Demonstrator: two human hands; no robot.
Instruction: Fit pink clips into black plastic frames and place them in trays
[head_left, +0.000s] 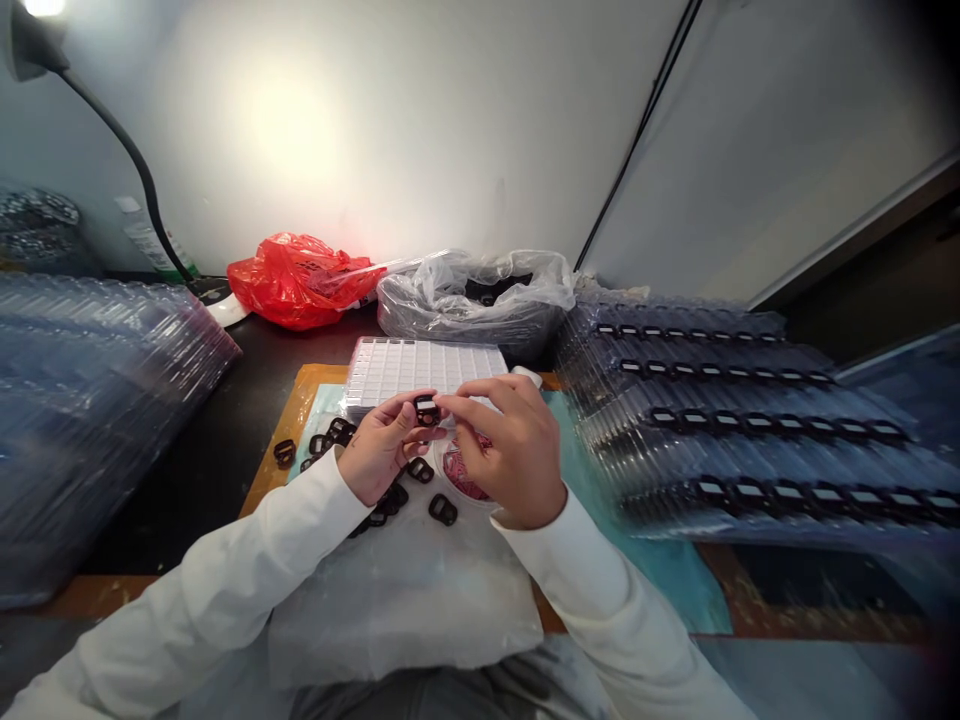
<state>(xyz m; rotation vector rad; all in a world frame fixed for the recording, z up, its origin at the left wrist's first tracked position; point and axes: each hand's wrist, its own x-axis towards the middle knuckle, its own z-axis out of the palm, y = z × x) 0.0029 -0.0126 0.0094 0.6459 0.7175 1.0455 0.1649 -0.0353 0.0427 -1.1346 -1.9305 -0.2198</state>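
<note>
My left hand (379,445) pinches a small black plastic part (427,408) between thumb and fingers. A white rectangle shows on the part's upper face. From the other side, my right hand (514,440) reaches in with bent fingers, its index fingertip at the part's right edge; its thumb tip is partly hidden. Beneath my right hand sits a round clear dish (441,468) with red-and-white pieces in it. Similar black parts lie loose around my left hand, among them one black part (443,509) below the dish and another (285,453) at the far left.
Behind my hands stands a white gridded tray stack (420,365). Farther back are a red plastic bag (300,280) and a clear bag (472,300) holding dark items. Clear trays (720,375) with rows of black parts rise at right; more clear trays (97,400) stand left, near a lamp (127,145).
</note>
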